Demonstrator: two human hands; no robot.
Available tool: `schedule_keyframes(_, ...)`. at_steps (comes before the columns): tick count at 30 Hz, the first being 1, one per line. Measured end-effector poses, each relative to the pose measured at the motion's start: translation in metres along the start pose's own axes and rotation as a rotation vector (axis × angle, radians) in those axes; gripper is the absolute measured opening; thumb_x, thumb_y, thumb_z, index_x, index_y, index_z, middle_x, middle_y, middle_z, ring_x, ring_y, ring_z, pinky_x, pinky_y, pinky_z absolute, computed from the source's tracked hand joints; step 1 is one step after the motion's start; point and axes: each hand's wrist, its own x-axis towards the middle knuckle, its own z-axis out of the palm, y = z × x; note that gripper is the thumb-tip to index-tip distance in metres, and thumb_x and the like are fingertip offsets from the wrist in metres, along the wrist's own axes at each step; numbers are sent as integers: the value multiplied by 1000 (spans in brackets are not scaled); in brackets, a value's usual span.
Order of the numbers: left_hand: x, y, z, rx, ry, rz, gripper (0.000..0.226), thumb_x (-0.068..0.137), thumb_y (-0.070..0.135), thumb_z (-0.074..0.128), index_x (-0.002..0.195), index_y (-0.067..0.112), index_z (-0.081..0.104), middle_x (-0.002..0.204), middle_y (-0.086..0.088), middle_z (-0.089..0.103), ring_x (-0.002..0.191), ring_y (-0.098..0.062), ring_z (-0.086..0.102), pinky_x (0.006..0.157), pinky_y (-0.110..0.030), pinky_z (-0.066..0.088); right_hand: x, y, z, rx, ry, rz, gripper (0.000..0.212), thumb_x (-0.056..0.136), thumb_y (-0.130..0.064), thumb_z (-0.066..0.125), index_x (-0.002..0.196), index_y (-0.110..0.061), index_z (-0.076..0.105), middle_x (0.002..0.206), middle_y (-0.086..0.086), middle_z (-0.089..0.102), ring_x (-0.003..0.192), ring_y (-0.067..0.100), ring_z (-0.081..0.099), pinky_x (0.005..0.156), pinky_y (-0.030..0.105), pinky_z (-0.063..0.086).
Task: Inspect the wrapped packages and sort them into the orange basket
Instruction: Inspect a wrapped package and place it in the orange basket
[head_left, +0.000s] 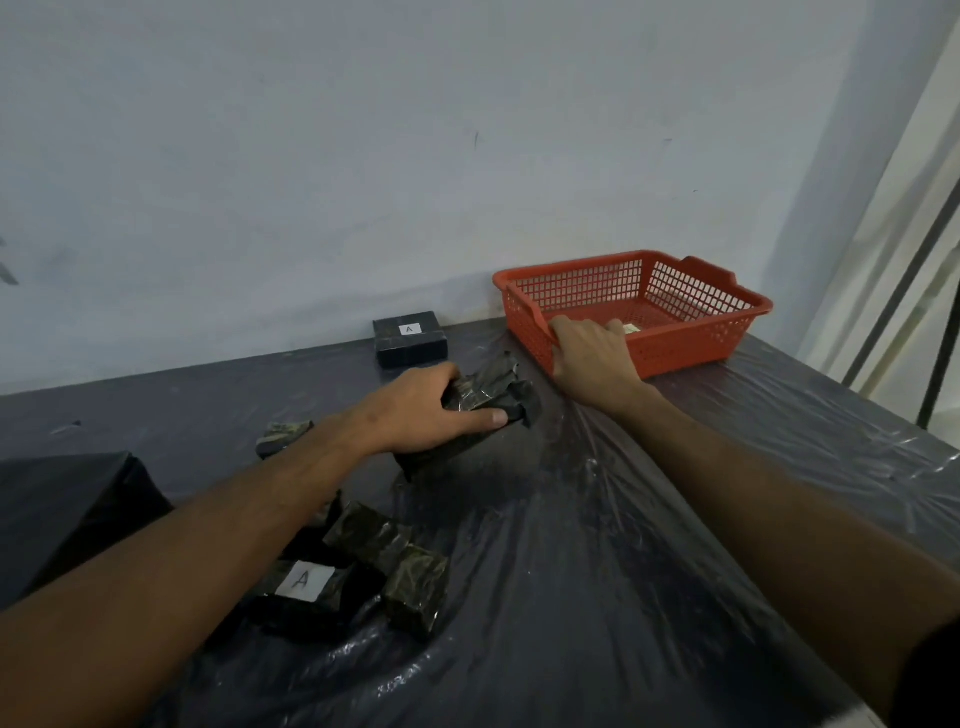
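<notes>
Both arms are stretched out over the table (649, 545), which is covered in dark, crinkled plastic sheeting. The left hand (415, 415) is clamped around a dark wrapped package (498, 395) near the middle of the table, thumb along its near side and fingers curled over the top; the loose end of the wrapping sticks out to the right. The right hand (589, 358) is at the orange basket (691, 332), fingers hooked over the basket's near rim at its left corner, gripping the edge. The basket sits at the far right of the table, close to the wall (415, 130), and something pale shows on its floor just past the fingertips (too small to identify).

Closer in, a cluster of wrapped packages (395, 566) lies under the left forearm, one of them carrying a white label marked "A" (303, 581). Another small wrapped piece (280, 439) rests just left of the left wrist. At the back, against the wall, stands a dark box (410, 340) with its own "A" label on top, well apart from the basket. A large black block (67, 509) occupies the left edge.
</notes>
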Motion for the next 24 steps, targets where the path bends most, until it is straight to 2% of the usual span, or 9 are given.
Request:
schedule_keyframes(4, 0, -4, -8, -87, 37, -53, 63, 82, 78, 64, 115, 25, 54, 100, 8, 65, 85, -7, 65, 64, -24, 46, 9, -3, 1, -3, -9, 2, 14, 101, -20, 52, 111, -13, 59, 111, 10, 72, 104, 33, 65, 97, 50, 40)
schedule_keyframes(9, -4, -4, -21, -232, 61, -91, 86, 70, 89, 61, 128, 27, 53, 111, 8, 67, 95, -10, 69, 76, -30, 56, 6, -1, -5, 59, -72, 4, 33, 102, -35, 54, 127, -13, 56, 129, 11, 64, 121, 33, 54, 108, 54, 38)
schedule_keyframes(12, -8, -4, -33, -371, 81, -102, 72, 83, 81, 60, 128, 26, 53, 114, 3, 67, 102, -17, 70, 90, -40, 59, 6, -17, -17, 168, 37, 9, 43, 100, -40, 58, 134, -13, 57, 136, 12, 60, 129, 34, 49, 110, 54, 38)
schedule_keyframes(14, -10, -2, -42, -547, 104, -128, 47, 97, 65, 55, 121, 24, 55, 112, -3, 67, 101, -20, 69, 85, -39, 56, 8, -38, -29, 388, 145, -26, 35, 103, -36, 58, 128, -14, 66, 126, 7, 69, 119, 26, 60, 105, 48, 46)
schedule_keyframes(15, -12, -2, -48, -626, 128, -142, 36, 102, 57, 52, 114, 24, 56, 109, -4, 66, 98, -20, 67, 80, -37, 52, 10, -51, -37, 572, 172, -34, 28, 105, -33, 57, 119, -14, 71, 115, 5, 74, 105, 19, 68, 95, 42, 53)
schedule_keyframes(17, -15, -1, -61, -738, 204, -147, 26, 105, 47, 47, 103, 23, 56, 104, -5, 65, 93, -19, 65, 75, -35, 46, 14, -79, -54, 982, 82, 37, 36, 112, -32, 47, 99, -14, 75, 93, 3, 77, 76, 12, 71, 70, 30, 55)
schedule_keyframes(18, -16, -1, -68, -781, 247, -143, 25, 106, 44, 46, 104, 22, 57, 104, -6, 66, 92, -18, 65, 75, -35, 46, 16, -93, -62, 1173, 0, 88, 43, 114, -35, 41, 96, -14, 74, 89, 6, 77, 69, 15, 71, 64, 30, 57)
schedule_keyframes(21, -19, -4, -85, -856, 407, -135, 28, 105, 45, 53, 115, 19, 58, 110, -2, 70, 100, -15, 69, 80, -35, 53, 18, -120, -79, 1528, -176, 137, 54, 112, -47, 39, 104, -8, 75, 92, 13, 79, 71, 27, 72, 65, 36, 64)
schedule_keyframes(24, -25, -12, -100, -901, 550, -110, 35, 99, 48, 65, 120, 20, 61, 113, 1, 74, 101, -12, 74, 80, -32, 58, 22, -142, -80, 1554, -193, 41, 34, 105, -38, 60, 114, -8, 73, 100, 11, 80, 79, 23, 77, 70, 37, 66)
